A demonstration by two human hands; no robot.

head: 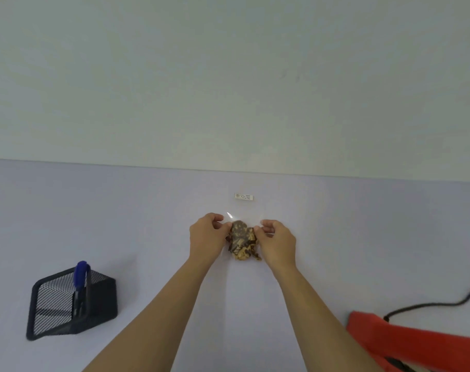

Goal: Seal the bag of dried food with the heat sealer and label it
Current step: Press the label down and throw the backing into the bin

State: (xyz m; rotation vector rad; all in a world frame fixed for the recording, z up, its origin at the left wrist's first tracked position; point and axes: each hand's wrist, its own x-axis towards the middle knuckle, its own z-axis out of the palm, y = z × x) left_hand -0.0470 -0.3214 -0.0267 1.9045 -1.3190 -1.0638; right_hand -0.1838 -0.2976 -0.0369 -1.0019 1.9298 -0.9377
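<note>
A view from above and behind two bare forearms that reach forward over a pale lavender table (148, 210), which meets a plain off-white wall (228, 76) at its far edge. Near the middle of the table lies a small clear plastic bag of dried food (242, 241), its contents a lumpy mix of brown and tan pieces bunched in the lower part of the bag. The clear upper part is hard to see apart from a bright glint of light near its top left corner. The left hand (205, 234) is at the bag's left side, with its fingers curled inward and its thumb and fingertips pinching the plastic edge. The right hand (278, 242) mirrors it on the bag's right side, with its fingers also curled and gripping the plastic. The bag sits between the two hands. Just beyond the bag, toward the wall and not touching it, a small white printed label (243, 196) lies flat on the table; its text is too small to read. At the lower left, well apart from the hands, stands a black mesh pen holder (51, 304) with a blue marker (80, 275) standing upright in it. At the lower right corner is part of a red heat sealer (405, 342), with a black power cord (430, 304) trailing off to the right edge.
</note>
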